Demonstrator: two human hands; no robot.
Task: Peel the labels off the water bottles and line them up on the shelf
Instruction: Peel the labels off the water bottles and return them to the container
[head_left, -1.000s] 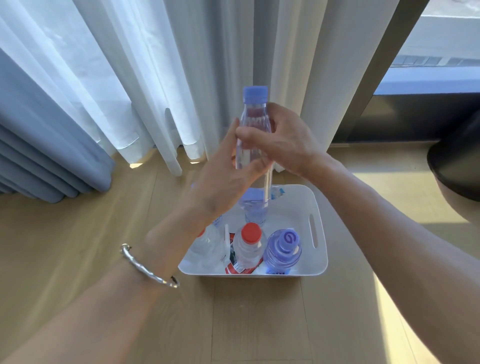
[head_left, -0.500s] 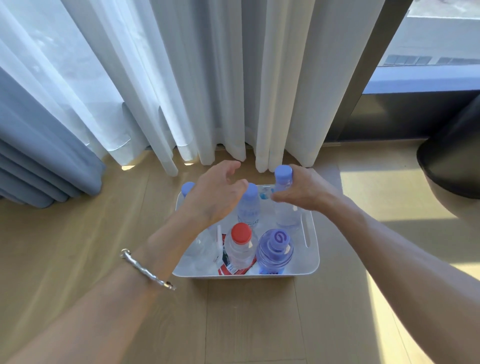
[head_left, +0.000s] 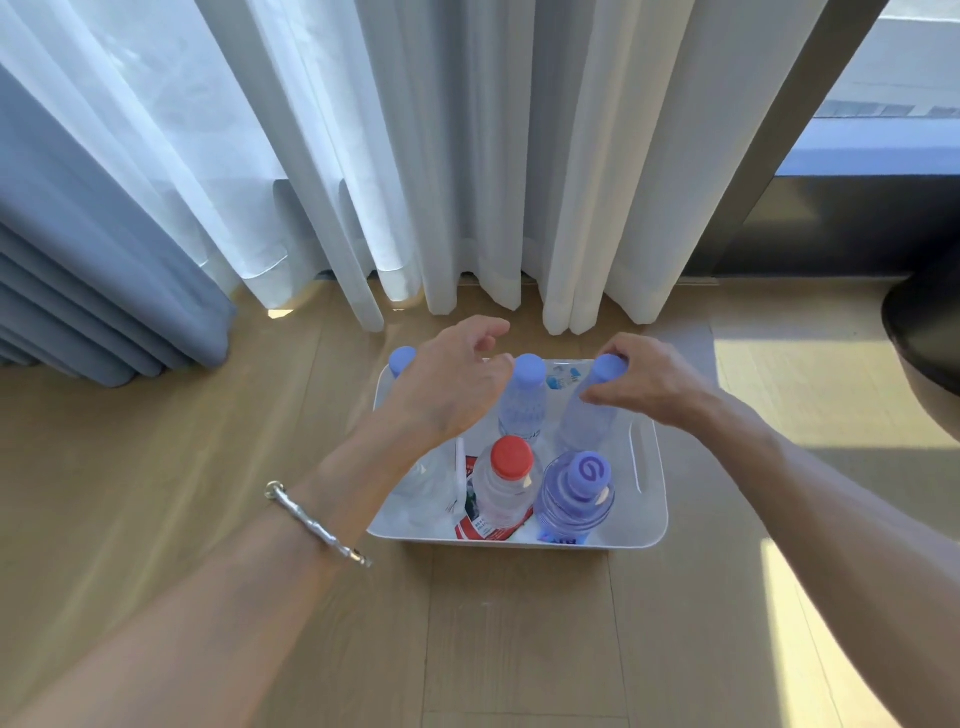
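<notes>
- Head view: the right hand (head_left: 654, 384) pinches a clear blue-capped bottle (head_left: 587, 421) just under its cap, thumb and fingers curled round the neck; the bottle stands tilted in the white bin (head_left: 649, 499).
- The left hand (head_left: 452, 389) hovers over the bin, fingers loosely curled and holding nothing.
- Between the hands stands a second blue-capped bottle (head_left: 522, 405), just beside the left fingertips.
- Nearer the person than the hands stand a red-capped bottle (head_left: 506, 483) and a purple bottle (head_left: 574, 499).
- A bracelet (head_left: 317, 525) circles the left wrist.
- Beyond both hands hang white curtains (head_left: 467, 156).
</notes>
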